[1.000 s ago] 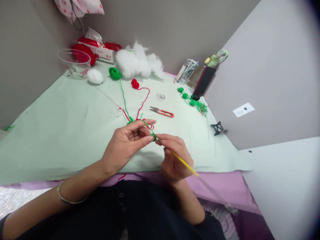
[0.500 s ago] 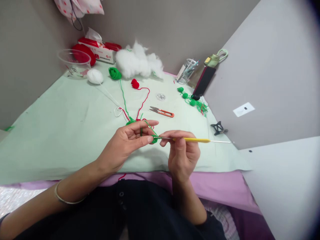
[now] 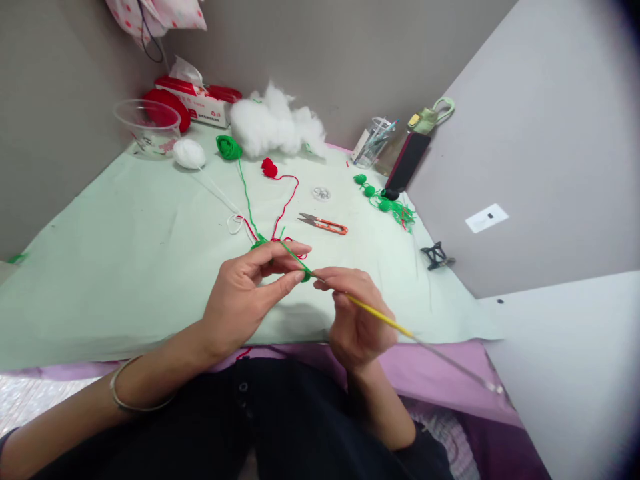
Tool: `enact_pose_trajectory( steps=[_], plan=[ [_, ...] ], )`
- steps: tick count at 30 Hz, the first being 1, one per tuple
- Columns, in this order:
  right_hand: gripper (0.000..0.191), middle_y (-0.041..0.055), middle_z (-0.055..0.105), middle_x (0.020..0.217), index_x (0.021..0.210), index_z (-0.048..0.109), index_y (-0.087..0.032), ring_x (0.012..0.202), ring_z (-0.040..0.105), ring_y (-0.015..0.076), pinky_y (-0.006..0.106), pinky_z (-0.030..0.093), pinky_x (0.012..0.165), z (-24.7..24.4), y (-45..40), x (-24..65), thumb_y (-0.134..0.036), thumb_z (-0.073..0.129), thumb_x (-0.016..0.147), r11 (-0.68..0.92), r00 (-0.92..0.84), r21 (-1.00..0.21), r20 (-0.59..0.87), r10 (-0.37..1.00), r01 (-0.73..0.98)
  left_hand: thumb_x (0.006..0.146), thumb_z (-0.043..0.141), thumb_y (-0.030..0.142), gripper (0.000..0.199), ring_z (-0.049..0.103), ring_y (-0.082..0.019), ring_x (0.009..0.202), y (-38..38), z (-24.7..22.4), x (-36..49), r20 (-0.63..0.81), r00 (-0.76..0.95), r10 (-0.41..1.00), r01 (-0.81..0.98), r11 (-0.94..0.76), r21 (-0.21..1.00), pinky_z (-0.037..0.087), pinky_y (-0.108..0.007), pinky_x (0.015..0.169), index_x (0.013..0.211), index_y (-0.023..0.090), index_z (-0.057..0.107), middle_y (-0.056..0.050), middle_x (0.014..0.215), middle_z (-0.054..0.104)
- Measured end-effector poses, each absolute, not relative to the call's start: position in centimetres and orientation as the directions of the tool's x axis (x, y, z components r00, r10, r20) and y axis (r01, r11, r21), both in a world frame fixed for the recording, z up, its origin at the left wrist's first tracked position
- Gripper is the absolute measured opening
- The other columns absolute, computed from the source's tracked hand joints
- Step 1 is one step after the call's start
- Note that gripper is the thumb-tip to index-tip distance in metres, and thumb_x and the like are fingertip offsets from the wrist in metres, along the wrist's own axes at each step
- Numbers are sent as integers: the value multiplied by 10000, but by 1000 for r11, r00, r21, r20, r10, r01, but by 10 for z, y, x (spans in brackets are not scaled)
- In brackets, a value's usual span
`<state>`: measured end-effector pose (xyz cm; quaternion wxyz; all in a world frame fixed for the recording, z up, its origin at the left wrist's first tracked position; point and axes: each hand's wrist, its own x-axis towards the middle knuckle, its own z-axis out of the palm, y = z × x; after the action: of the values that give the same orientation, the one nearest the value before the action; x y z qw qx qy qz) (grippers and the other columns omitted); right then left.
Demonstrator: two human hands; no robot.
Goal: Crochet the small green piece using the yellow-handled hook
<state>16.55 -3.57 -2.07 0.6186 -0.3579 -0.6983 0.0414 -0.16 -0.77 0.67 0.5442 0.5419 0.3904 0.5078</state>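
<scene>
My left hand (image 3: 250, 287) pinches a small green crochet piece (image 3: 307, 275) between thumb and fingers, and green yarn runs over its raised index finger. In my right hand (image 3: 363, 317) is a crochet hook (image 3: 380, 315) with a yellow grip; it slants down to the right, its front tip at the green piece and partly hidden by fingers. Behind my left hand lies more green work (image 3: 260, 241), partly covered. Strands lead from there to a green yarn ball (image 3: 229, 147), a small red yarn ball (image 3: 269, 168) and a white yarn ball (image 3: 189, 154).
Orange thread snips (image 3: 323, 224) and a small clear round case (image 3: 321, 194) lie beyond my hands. White stuffing (image 3: 275, 123), a tissue box (image 3: 207, 107) and a clear tub (image 3: 147, 127) stand at the back. Finished green pieces (image 3: 384, 206), a pen holder (image 3: 371, 143) and a black stand (image 3: 437, 256) are at right.
The crochet hook has swung from nearly level to a slant, its rear end dropping down and toward me. My right hand has turned with it; my left hand still grips the green piece.
</scene>
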Motion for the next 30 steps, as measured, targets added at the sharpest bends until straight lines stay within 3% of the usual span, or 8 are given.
enact_pose_trajectory(
  steps=[4, 10, 13, 16, 19, 23, 26, 30],
  plan=[
    [254, 82, 804, 1101, 1201, 716, -263, 925, 786, 200, 355, 673, 712, -33, -32, 157, -156, 580, 1015, 743, 20, -383, 895, 446, 549, 827, 852, 224, 248, 697, -140, 877, -7, 4, 2, 136, 125, 983, -127, -120, 985, 582, -268, 901, 1072, 200, 826, -25, 1008, 776],
    [248, 49, 796, 966, 1166, 730, -255, 885, 783, 195, 348, 662, 713, -31, -31, 152, -144, 559, 1024, 729, 93, -463, 868, 487, 504, 807, 873, 174, 407, 653, -95, 799, -4, 1, -1, 10, 254, 967, -323, 75, 943, 544, -194, 815, 1201, 249, 800, 47, 792, 681],
    [332, 82, 776, 1104, 1225, 736, -239, 984, 769, 203, 338, 664, 776, -35, -32, 154, -67, 640, 957, 691, -43, -295, 903, 427, 661, 779, 891, 143, 486, 632, -81, 810, -6, 3, 0, -33, 276, 961, -398, 146, 906, 525, -174, 822, 1238, 262, 785, 54, 803, 662],
    [371, 82, 745, 1146, 1232, 745, -269, 1032, 749, 210, 346, 665, 798, -37, -33, 156, -55, 652, 944, 637, -96, -174, 926, 366, 751, 811, 874, 223, 454, 619, -93, 798, -5, 5, 0, -149, 415, 897, -461, 349, 816, 533, -195, 803, 1256, 230, 781, 29, 810, 650],
    [291, 66, 762, 1060, 1185, 743, -270, 946, 744, 195, 353, 653, 750, -30, -34, 157, -108, 588, 999, 678, 23, -374, 884, 467, 633, 810, 866, 244, 396, 609, -109, 792, 0, 7, -1, -207, 495, 844, -480, 464, 744, 548, -231, 809, 1198, 196, 804, 10, 818, 641],
    [214, 31, 747, 900, 1063, 742, -236, 708, 678, 141, 314, 590, 622, -15, -33, 159, -187, 535, 1045, 664, 249, -710, 704, 665, 236, 816, 857, 209, 330, 595, -102, 778, 4, 8, -4, -154, 414, 897, -459, 352, 816, 524, -223, 802, 1145, 211, 827, 24, 807, 630],
    [183, 29, 759, 929, 1041, 748, -249, 728, 690, 144, 316, 596, 635, -11, -31, 157, -228, 566, 1040, 634, 226, -764, 642, 732, 117, 828, 846, 212, 353, 627, -131, 831, 1, 8, -2, -79, 399, 913, -412, 255, 874, 525, -265, 870, 1179, 231, 817, 14, 839, 672],
    [198, 39, 790, 961, 1070, 766, -257, 815, 728, 168, 331, 626, 682, -15, -29, 153, -213, 577, 1033, 631, 182, -738, 673, 717, 240, 819, 851, 205, 397, 676, -177, 924, -3, 5, 2, -36, 407, 913, -392, 210, 895, 536, -332, 950, 1212, 224, 796, -13, 907, 728]
  ],
)
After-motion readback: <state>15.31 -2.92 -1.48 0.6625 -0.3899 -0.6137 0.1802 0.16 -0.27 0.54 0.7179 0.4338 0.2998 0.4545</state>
